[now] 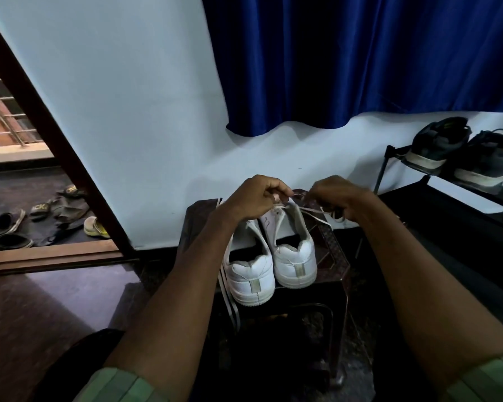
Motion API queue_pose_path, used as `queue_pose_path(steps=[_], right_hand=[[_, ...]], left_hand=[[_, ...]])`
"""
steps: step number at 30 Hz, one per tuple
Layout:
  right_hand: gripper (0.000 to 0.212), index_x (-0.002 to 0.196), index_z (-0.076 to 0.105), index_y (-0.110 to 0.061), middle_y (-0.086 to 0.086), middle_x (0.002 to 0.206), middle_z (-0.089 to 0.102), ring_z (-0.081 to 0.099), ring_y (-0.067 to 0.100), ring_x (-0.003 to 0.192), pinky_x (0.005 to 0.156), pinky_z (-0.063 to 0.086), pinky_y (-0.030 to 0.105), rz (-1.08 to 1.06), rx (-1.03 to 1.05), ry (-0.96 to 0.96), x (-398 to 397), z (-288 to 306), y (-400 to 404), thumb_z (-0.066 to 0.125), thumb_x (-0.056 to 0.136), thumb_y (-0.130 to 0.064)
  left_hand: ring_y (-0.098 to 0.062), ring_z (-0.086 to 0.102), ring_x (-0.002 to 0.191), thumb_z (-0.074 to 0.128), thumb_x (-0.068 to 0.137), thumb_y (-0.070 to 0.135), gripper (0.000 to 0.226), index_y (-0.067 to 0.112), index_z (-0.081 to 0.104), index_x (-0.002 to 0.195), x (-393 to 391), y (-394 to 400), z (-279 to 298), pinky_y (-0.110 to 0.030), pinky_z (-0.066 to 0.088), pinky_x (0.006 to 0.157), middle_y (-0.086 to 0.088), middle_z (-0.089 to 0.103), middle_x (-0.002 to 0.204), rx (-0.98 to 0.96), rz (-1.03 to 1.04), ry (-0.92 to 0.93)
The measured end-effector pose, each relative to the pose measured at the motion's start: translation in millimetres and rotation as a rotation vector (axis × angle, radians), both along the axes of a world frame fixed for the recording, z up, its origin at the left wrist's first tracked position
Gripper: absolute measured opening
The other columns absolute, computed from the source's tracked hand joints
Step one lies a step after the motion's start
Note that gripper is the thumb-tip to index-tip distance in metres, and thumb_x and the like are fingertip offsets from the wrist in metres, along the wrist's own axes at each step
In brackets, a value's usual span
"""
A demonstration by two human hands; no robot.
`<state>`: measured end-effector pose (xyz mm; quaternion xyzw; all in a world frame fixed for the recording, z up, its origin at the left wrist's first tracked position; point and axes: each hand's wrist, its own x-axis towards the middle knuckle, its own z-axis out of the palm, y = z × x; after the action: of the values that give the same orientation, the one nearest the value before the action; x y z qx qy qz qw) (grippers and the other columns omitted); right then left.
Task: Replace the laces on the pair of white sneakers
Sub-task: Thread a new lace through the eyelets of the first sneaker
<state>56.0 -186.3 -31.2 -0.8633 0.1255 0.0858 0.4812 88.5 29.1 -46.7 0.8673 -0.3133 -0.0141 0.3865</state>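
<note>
Head view shows our left hand (254, 198) and right hand (336, 195) each pinching the lace (314, 210) over the right sneaker (294, 250), beside the left sneaker (251, 274) on the dark stool (336, 256); we should keep tension even and the lace flat; spare laces (228, 297) hang off the stool's left edge.

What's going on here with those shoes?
A person is working on the laces of a pair of white sneakers that stand on a small dark stool. Both hands, the left hand and the right hand, pinch a white lace at the right-hand shoe. More laces hang off the stool's left edge.
</note>
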Motion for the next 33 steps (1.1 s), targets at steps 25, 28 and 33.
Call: queue_pose_path(steps=[25, 28, 33], right_hand=[[0.011, 0.087, 0.075, -0.004, 0.01, 0.073, 0.068, 0.06, 0.017, 0.066, 0.058, 0.046, 0.024, 0.173, 0.019, -0.179, 4, -6, 5, 0.065, 0.09, -0.003], [0.013, 0.104, 0.072, -0.007, 0.009, 0.077, 0.067, 0.061, 0.016, 0.067, 0.063, 0.05, 0.026, 0.141, 0.475, -0.234, 1, 6, 7, 0.061, 0.098, -0.004], [0.028, 0.122, 0.07, -0.005, 0.012, 0.115, 0.077, 0.073, 0.022, 0.108, 0.092, 0.056, 0.043, 0.152, 0.75, -0.256, -2, 15, 12, 0.05, 0.103, -0.007]], left_hand=[[0.0, 0.07, 0.078, 0.07, 0.092, 0.026, 0.013, 0.031, 0.08, 0.089, 3, -2, -1, -0.036, 0.059, 0.087, 0.019, 0.077, 0.089, -0.004, 0.224, -0.09], [-0.004, 0.069, 0.067, 0.073, 0.092, 0.038, 0.016, 0.028, 0.081, 0.082, -4, -5, 6, -0.033, 0.06, 0.079, 0.012, 0.077, 0.077, -0.077, 0.229, -0.023], [-0.009, 0.067, 0.062, 0.061, 0.102, 0.037, 0.03, 0.022, 0.084, 0.091, -15, -18, 17, -0.019, 0.047, 0.062, 0.005, 0.079, 0.081, -0.191, 0.229, 0.184]])
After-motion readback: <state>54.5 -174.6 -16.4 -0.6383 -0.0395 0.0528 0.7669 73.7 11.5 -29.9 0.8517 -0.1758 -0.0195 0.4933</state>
